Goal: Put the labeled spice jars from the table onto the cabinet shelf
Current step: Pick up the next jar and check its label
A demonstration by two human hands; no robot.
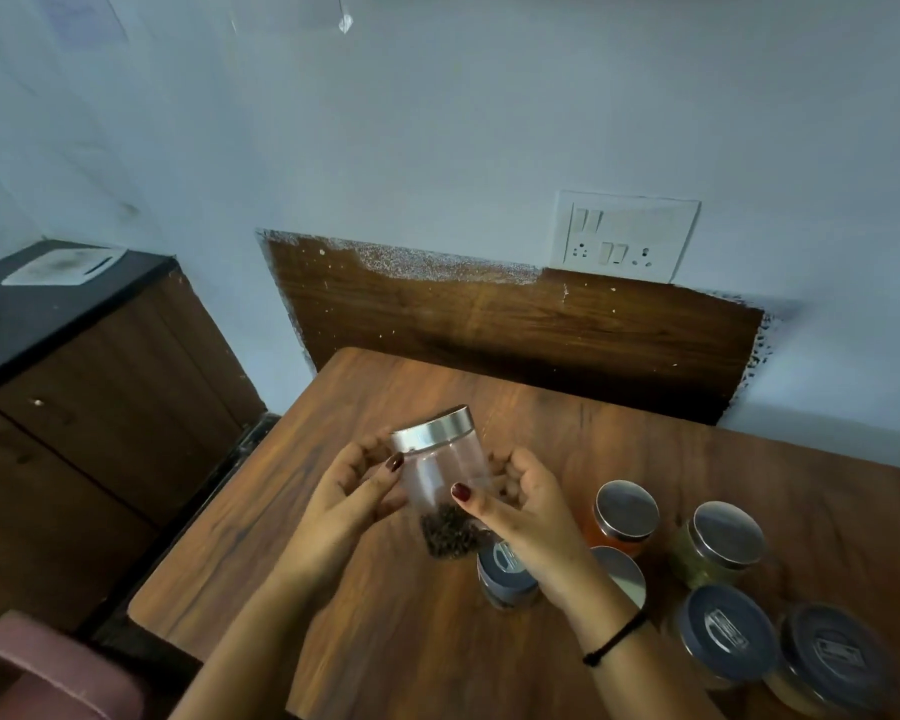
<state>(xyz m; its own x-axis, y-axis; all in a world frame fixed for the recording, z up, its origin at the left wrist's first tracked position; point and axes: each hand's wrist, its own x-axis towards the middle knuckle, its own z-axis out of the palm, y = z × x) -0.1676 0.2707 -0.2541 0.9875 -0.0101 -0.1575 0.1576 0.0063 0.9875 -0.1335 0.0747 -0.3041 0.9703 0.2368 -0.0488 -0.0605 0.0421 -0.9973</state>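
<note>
**Desk:** What have the hands got?

**Operator:** From my feed, both are on one clear round jar with a silver metal lid (445,491) and a small heap of dark spice in its bottom. The left hand (349,504) grips it from 9 o'clock, thumb on the front just under the lid. The right hand (526,517) grips it from 3 o'clock, thumb lower on the front and fingers curled behind.

**Desk:** Where is it?

**Operator:** Nearly upright, slightly tilted, over the brown wooden table (385,615). I cannot tell whether its base touches the top.

**Desk:** And the other jars?

**Operator:** They stand on the table between 3 and 5 o'clock of the held jar. A blue-grey-lidded jar (505,574) sits just under the right wrist. An orange-filled silver-lidded jar (625,511) and a green-filled silver-lidded jar (723,543) are at 3. Two large blue-lidded jars (726,634) are at 4.

**Desk:** The cabinet?

**Operator:** The brown wooden cabinet with a black top (100,381) is at 9 o'clock, well apart from the table.
</note>
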